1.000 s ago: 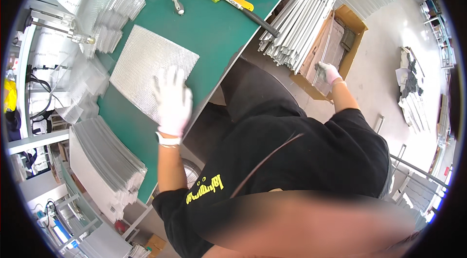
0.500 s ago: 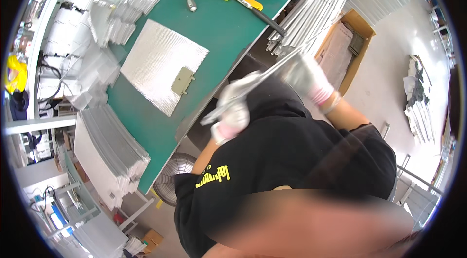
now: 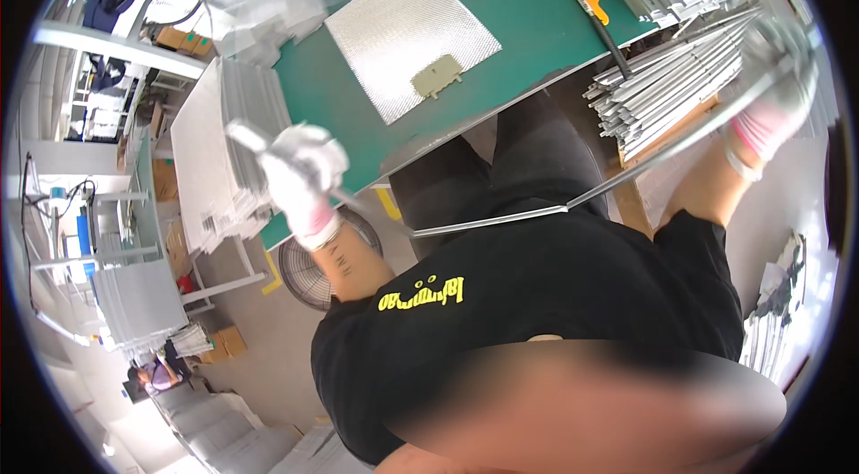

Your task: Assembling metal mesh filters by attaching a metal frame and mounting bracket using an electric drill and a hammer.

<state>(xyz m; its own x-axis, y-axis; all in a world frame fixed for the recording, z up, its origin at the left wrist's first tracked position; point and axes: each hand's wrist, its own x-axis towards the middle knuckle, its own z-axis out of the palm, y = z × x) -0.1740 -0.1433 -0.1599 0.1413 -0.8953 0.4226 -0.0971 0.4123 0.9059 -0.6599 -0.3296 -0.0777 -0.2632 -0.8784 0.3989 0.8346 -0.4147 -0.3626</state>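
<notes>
At ten o'clock the left hand (image 3: 304, 165) clasps a bar (image 3: 248, 136); at two, the right hand (image 3: 780, 85) grips a bent strip (image 3: 626, 172).

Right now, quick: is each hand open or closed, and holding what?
Left hand: closed, holding a metal strip.
Right hand: closed, holding a long strip; blur hides the exact grip.

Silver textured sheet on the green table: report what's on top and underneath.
A small greenish-beige plate lies on the silver textured sheet, by its lower right edge. The green table shows around the sheet; whatever is beneath it, or beneath the plate, is covered.
</notes>
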